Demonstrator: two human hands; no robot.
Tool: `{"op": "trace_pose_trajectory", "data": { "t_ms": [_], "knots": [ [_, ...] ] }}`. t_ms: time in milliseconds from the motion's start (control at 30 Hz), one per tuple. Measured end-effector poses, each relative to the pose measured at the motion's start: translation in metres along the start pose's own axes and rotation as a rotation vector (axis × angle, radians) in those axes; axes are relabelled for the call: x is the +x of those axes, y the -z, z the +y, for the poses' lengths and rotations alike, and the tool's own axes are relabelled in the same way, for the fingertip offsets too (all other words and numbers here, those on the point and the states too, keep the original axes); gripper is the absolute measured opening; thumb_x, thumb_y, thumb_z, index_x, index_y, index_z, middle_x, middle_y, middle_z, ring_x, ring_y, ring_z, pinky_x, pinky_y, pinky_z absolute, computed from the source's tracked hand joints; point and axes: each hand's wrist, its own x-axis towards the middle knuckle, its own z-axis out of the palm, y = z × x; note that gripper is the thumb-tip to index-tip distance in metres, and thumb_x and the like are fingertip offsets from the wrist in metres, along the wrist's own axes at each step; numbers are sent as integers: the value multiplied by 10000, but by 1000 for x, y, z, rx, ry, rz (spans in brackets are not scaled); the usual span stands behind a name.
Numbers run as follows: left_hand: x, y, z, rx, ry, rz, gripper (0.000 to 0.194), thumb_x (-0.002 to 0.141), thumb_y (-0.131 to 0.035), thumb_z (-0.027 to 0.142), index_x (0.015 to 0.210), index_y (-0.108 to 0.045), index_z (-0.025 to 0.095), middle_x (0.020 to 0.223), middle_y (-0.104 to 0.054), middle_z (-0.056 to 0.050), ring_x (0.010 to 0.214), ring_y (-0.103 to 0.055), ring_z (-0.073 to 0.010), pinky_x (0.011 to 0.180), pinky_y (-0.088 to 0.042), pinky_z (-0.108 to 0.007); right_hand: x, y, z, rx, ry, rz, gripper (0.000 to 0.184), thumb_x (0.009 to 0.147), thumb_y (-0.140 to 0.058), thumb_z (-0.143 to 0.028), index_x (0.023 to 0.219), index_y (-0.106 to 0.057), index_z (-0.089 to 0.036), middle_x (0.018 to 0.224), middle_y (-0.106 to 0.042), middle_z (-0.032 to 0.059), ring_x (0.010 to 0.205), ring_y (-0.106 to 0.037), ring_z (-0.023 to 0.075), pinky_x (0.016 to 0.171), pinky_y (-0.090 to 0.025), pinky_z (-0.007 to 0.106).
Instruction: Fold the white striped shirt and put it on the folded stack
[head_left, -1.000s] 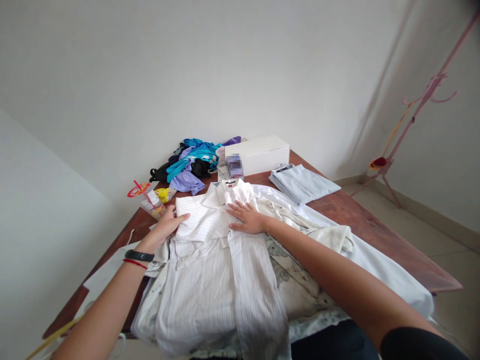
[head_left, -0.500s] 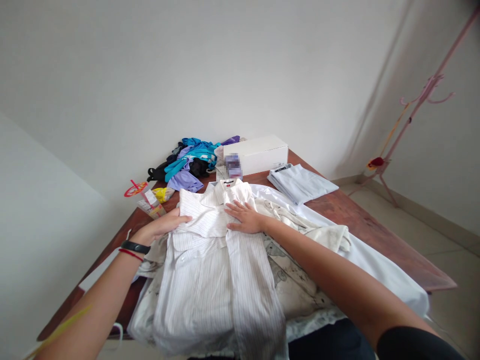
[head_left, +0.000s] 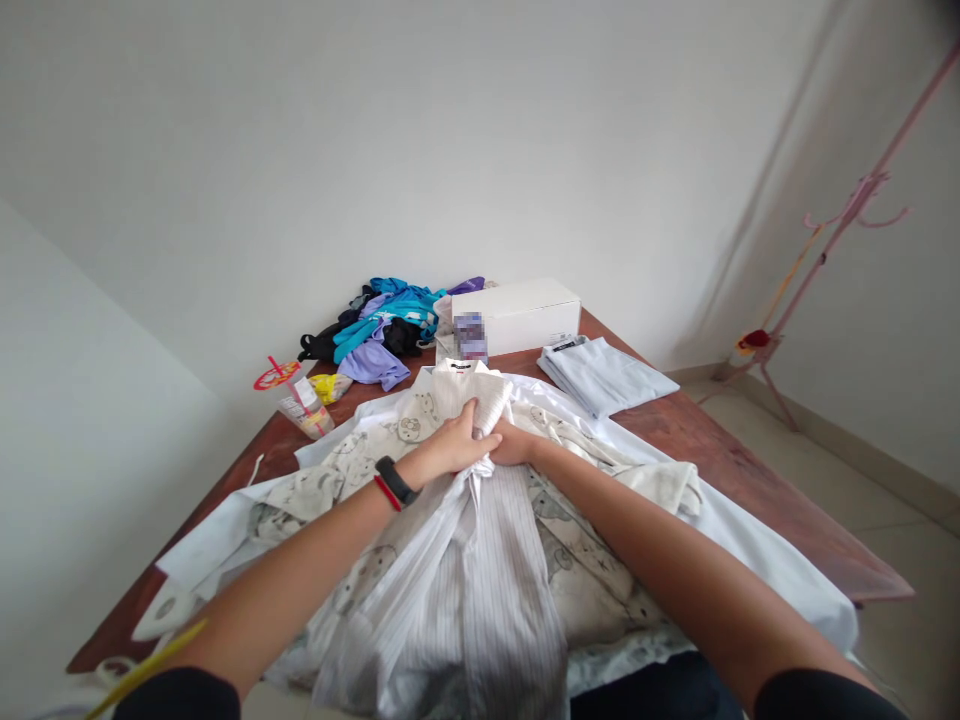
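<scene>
So both hands were right up at the top of the striped shirt (head_left: 517, 540), just below its collar. The left hand (head_left: 455, 442) had its grip closed on a bunch of the fabric. The right hand (head_left: 513, 444) was right beside it, its grip closed on the same gathered bit, though its fingertips were mostly tucked out of sight.

The shirt lay on top of a cartoon-print garment (head_left: 300, 488) and a white garment (head_left: 765, 545), all spread over a reddish-brown wooden worktop (head_left: 757, 490), with the striped fabric hanging down over the near edge. A folded pale blue garment (head_left: 615, 378) sat toward the far right, near a white box (head_left: 525, 318). Left of the box was a messy clothes pile (head_left: 386, 325), plus a drink cup (head_left: 306, 405) with a red straw. Pretty plain room: pale wall (head_left: 450, 140) behind, tiled floor (head_left: 832, 470) and a pink coat rack (head_left: 855, 205) off to the right.
</scene>
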Motion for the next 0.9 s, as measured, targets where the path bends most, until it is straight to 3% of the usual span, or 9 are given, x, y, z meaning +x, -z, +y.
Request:
{"op": "trace_pose_trajectory", "data": {
  "t_ms": [67,167,233,333,467,600,667,767,900],
  "knots": [
    [-2,-4,1,64,36,41,1022,853,-682,632,1634,-284,106,1369,-656,-280,1288,-624,-439,1006,-465,-444,2,2,5,129,10,58,397,850,-632,-236,1232,-723,-175,1282,-732,103,1265,-625,323,1134,-451,469],
    [-10,-2,-7,79,58,71,1104,833,-605,804,1646,-279,132,1371,-662,-269,1285,-621,-456,977,-466,-433,7,2,13,314,-37,203,389,907,-571,-361,1223,-706,-179,1228,-750,91,1145,-680,313,1017,-547,453],
    [-16,1,-15,87,67,67,1122,820,-588,840,1653,-280,155,1372,-665,-260,1280,-621,-463,976,-463,-440,10,3,17,405,-85,301,474,982,-443,-487,1259,-680,-185,1261,-736,103,1133,-690,298,999,-561,446],
    [-21,3,-22,104,35,60,1054,869,-596,763,1665,-254,163,1386,-655,-259,1281,-624,-454,988,-457,-445,10,7,13,617,-180,387,691,1013,-271,-682,1242,-680,-175,1237,-738,128,1070,-714,282,979,-570,451],
    [-21,0,-18,158,29,88,974,907,-562,718,1646,-298,141,1314,-690,-274,1208,-661,-473,936,-475,-464,3,12,0,710,-207,315,661,945,-475,-747,1177,-712,-175,1200,-750,116,1100,-698,302,970,-571,456],
    [-31,-2,-12,92,65,127,1068,871,-566,775,1660,-249,129,1206,-743,-249,1138,-697,-444,889,-482,-425,1,8,-4,742,-193,267,447,865,-703,-541,1150,-717,-197,1238,-747,96,1179,-674,315,1052,-534,471],
    [-49,0,-14,32,71,148,1124,859,-573,786,1682,-179,131,1155,-763,-224,1096,-715,-422,873,-483,-408,3,5,-2,849,-269,290,365,839,-719,-435,1118,-700,-200,1178,-760,99,1110,-702,312,1011,-564,483],
    [-93,2,-26,16,85,98,1137,822,-642,755,1697,-166,206,1000,-793,-148,935,-749,-394,814,-496,-399,5,3,1,998,-402,293,332,873,-667,-406,1135,-647,-203,1034,-767,103,924,-736,297,811,-637,474],
    [-169,-5,-50,46,122,-18,1139,741,-802,628,1683,-226,350,1082,-775,-130,1005,-731,-403,840,-525,-425,5,6,-4,1145,-454,246,324,948,-608,-395,1188,-610,-177,1007,-761,115,840,-745,273,676,-647,409]
  ]
}}
